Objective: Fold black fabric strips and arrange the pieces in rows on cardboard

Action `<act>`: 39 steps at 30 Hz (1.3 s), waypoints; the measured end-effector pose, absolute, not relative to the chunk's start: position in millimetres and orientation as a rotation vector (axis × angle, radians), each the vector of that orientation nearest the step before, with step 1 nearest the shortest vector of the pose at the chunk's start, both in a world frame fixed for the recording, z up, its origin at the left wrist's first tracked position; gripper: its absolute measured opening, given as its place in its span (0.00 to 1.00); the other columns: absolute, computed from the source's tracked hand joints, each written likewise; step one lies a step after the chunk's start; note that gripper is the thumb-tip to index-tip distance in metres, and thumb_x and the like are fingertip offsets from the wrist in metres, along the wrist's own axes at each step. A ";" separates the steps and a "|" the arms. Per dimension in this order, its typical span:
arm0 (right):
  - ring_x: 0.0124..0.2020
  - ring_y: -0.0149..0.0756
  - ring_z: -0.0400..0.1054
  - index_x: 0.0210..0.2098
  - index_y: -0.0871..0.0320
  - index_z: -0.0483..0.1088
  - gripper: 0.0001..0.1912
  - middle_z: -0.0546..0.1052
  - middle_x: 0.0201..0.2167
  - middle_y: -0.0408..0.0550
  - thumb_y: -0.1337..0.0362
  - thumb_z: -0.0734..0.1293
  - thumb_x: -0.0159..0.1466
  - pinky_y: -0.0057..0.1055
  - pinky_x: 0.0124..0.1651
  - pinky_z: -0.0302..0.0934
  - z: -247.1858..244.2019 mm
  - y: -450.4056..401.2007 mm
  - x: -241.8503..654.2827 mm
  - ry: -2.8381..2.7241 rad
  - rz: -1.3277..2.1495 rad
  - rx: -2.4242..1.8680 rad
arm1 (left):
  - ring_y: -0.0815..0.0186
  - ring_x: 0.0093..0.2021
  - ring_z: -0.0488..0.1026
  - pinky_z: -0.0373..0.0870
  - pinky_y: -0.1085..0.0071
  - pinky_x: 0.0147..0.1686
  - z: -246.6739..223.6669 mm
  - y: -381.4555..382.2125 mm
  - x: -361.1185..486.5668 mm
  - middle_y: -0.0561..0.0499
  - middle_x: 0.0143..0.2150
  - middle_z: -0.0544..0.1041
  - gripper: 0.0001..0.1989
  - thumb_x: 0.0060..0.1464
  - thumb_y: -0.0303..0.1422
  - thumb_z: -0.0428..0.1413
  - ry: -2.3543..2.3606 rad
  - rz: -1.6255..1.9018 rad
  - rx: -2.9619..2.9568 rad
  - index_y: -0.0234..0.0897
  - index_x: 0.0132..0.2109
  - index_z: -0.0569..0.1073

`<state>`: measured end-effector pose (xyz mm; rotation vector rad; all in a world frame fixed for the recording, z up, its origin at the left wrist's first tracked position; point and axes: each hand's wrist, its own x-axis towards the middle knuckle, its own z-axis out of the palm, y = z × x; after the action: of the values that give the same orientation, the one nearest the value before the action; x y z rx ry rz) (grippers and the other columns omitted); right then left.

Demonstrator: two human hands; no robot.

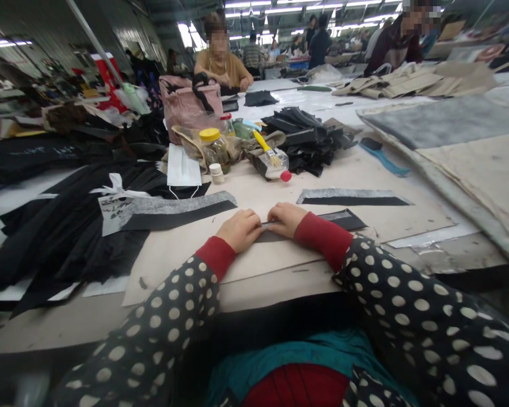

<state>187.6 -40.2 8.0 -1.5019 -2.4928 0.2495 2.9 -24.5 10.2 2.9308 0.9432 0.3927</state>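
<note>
Dark strip (272, 236): on the pale board (169, 265), in front of the person, running under both hands.
Left hand (240, 229): fingertips pinched on the strip's edge.
Right hand (285, 219): likewise pinched on it, just beside the left.
Progress: this strip looks mid-handling, not finished; the left flat strip (182, 212) and right flat strip (353, 198) lie apart from the hands — done or waiting, I cannot tell.
Yellow-lidded jar (214, 151): lid on, something murky inside.
Small white bottle (216, 174): capped, contents hidden.
Red-capped plastic bottle (281, 164): on its side, a yellow-handled brush (268, 149) on or in it — unclear which.
Pink bag (186, 110): contents hidden.
</note>
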 end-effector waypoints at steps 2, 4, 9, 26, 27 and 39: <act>0.32 0.34 0.63 0.35 0.61 0.68 0.15 0.70 0.31 0.50 0.56 0.65 0.54 0.29 0.34 0.55 11.2 -37.5 186.7 -2.461 0.342 -1.636 | 0.65 0.37 0.64 0.62 0.69 0.39 3.6 -23.2 2.2 0.49 0.35 0.68 0.09 0.53 0.37 0.49 0.999 0.495 2.824 0.36 0.36 0.68; 0.28 0.32 0.62 0.34 0.60 0.68 0.15 0.70 0.29 0.47 0.55 0.65 0.53 0.27 0.29 0.53 12.4 -35.5 187.1 -2.434 0.471 -1.713 | 0.66 0.36 0.65 0.63 0.69 0.38 -1.0 -21.2 0.8 0.50 0.34 0.68 0.11 0.51 0.37 0.51 1.025 0.560 2.728 0.36 0.40 0.68; 0.25 0.27 0.59 0.30 0.58 0.68 0.12 0.68 0.25 0.42 0.56 0.66 0.51 0.24 0.26 0.52 15.1 -33.7 197.0 -2.344 0.639 -1.649 | 0.68 0.34 0.65 0.63 0.71 0.36 -2.2 -17.7 -2.0 0.51 0.32 0.68 0.10 0.50 0.37 0.52 0.973 0.618 2.576 0.35 0.35 0.71; 0.44 0.39 0.62 0.43 0.61 0.68 0.15 0.70 0.43 0.56 0.60 0.57 0.61 0.38 0.48 0.58 -6.6 -116.3 190.9 -2.339 0.184 -1.218 | 0.66 0.42 0.66 0.63 0.67 0.45 4.7 -24.4 -30.1 0.49 0.39 0.72 0.15 0.48 0.20 0.44 0.994 0.678 2.692 0.35 0.39 0.71; 0.44 0.40 0.62 0.44 0.61 0.67 0.16 0.70 0.43 0.56 0.61 0.56 0.61 0.39 0.48 0.58 -6.5 -119.4 192.6 -2.333 0.163 -1.229 | 0.66 0.41 0.66 0.64 0.66 0.45 5.1 -24.8 -30.6 0.48 0.40 0.72 0.15 0.49 0.20 0.44 1.027 0.700 2.692 0.35 0.39 0.71; 0.43 0.42 0.63 0.44 0.64 0.68 0.18 0.71 0.41 0.56 0.59 0.57 0.61 0.39 0.48 0.59 -8.0 -108.6 189.7 -2.392 0.009 -1.365 | 0.62 0.46 0.65 0.61 0.64 0.49 5.4 -50.1 -8.9 0.45 0.47 0.71 0.16 0.57 0.34 0.43 0.841 0.456 2.939 0.33 0.47 0.69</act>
<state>189.7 -108.6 -8.0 -1.3655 -2.3922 0.0094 -8.9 -50.1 5.4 2.9393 0.8412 0.4559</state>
